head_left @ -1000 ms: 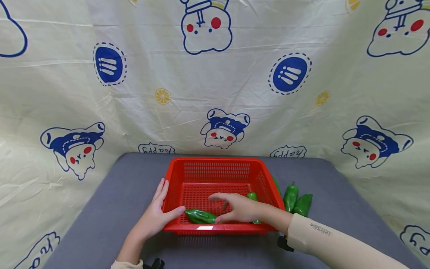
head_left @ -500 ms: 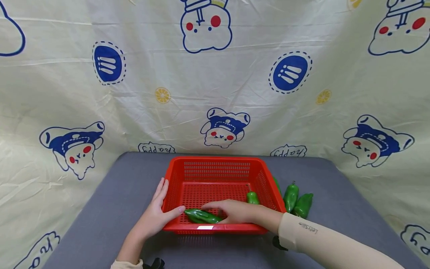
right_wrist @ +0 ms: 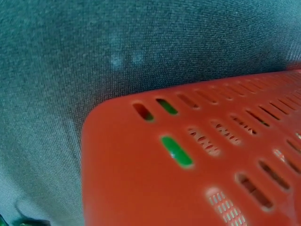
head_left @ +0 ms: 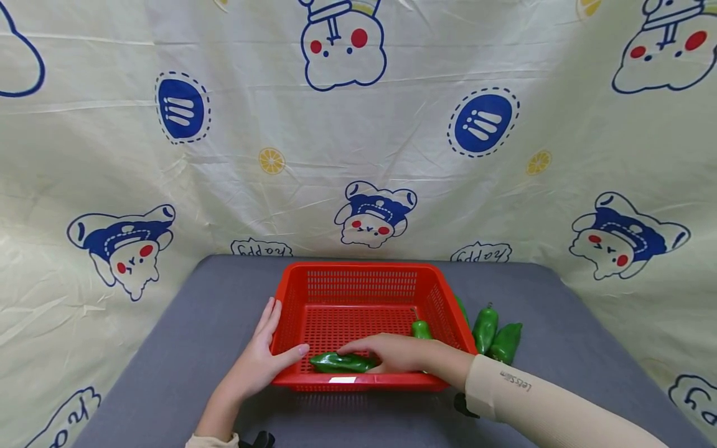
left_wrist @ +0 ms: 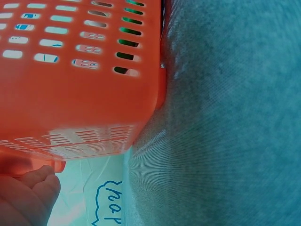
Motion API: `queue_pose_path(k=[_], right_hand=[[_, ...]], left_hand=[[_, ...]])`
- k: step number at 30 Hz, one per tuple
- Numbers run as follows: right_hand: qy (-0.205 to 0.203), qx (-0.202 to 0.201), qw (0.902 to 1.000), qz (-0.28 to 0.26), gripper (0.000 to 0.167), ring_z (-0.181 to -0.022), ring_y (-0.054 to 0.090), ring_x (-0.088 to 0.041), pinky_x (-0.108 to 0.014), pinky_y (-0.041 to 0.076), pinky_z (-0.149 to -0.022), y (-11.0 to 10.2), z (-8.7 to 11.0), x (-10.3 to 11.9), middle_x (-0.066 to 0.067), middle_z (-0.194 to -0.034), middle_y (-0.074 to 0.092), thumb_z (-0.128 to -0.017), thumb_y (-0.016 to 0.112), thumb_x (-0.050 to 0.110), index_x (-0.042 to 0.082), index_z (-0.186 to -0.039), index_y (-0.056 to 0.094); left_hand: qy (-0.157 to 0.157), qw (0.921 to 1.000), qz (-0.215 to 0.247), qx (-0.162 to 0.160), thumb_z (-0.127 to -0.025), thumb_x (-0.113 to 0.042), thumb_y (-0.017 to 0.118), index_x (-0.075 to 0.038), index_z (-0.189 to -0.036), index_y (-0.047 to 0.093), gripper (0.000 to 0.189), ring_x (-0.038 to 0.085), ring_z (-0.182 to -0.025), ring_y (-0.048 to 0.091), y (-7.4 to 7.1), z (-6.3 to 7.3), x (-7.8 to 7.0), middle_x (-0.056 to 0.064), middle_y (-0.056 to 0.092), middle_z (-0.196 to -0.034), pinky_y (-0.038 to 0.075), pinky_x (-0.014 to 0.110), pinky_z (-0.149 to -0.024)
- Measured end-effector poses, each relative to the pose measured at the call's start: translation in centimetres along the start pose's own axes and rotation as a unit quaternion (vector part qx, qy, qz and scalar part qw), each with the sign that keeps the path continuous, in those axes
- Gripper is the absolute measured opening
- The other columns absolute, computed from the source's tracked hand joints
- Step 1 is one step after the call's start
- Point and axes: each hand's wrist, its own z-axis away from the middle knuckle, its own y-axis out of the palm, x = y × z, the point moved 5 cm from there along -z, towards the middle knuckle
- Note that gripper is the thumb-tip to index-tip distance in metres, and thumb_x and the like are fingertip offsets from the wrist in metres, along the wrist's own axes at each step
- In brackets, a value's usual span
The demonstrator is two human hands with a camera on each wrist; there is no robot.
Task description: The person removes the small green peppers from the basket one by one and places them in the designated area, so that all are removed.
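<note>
A red plastic basket stands on the grey table. My left hand rests on its near left corner, fingers straight along the outside of the left wall and thumb reaching over the rim. Inside at the front lies a long green pepper. Its right part is under my right hand, whose fingers curl over it while the thumb is at the near side. A second green pepper in the basket is partly hidden behind the right hand. In the right wrist view, green shows through slots in the basket wall.
Beside the basket's right wall lie two green peppers, one upright-looking pepper and one tilted pepper. A further green piece peeks out behind the wall. A patterned cloth hangs beyond the table's back edge.
My right hand has come down and left onto the long pepper, and its fingers now close over it. The pepper has turned and shifted slightly right. The left hand stays put.
</note>
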Motion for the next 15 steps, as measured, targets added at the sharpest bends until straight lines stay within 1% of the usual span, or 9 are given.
queue_pose_path(k=[8, 15], right_hand=[[0.003, -0.004, 0.9999, -0.01, 0.06, -0.124, 0.054, -0.007, -0.043, 0.045, -0.11, -0.02, -0.02, 0.18, 0.014, -0.138, 0.057, -0.085, 0.077, 0.032, 0.038, -0.14, 0.054], [-0.006, -0.012, 0.9999, 0.001, 0.06, -0.126, 0.054, -0.007, -0.042, 0.045, -0.11, 0.02, -0.21, 0.09, 0.014, -0.139, 0.058, -0.085, 0.078, 0.028, 0.036, -0.14, 0.055]], left_hand=[[0.0, 1.0, 0.002, 0.002, -0.086, -0.041, 0.072, -0.013, -0.161, 0.006, 0.103, 0.034, -0.153, 0.003, 0.03, 0.0, -0.11, 0.003, -0.007, -0.168, 0.034, 0.059, -0.114], [0.0, 1.0, -0.001, 0.001, -0.085, -0.043, 0.073, -0.014, -0.161, 0.007, 0.104, 0.034, -0.152, 0.004, 0.02, 0.02, -0.07, 0.002, -0.007, -0.168, 0.038, 0.057, -0.112]])
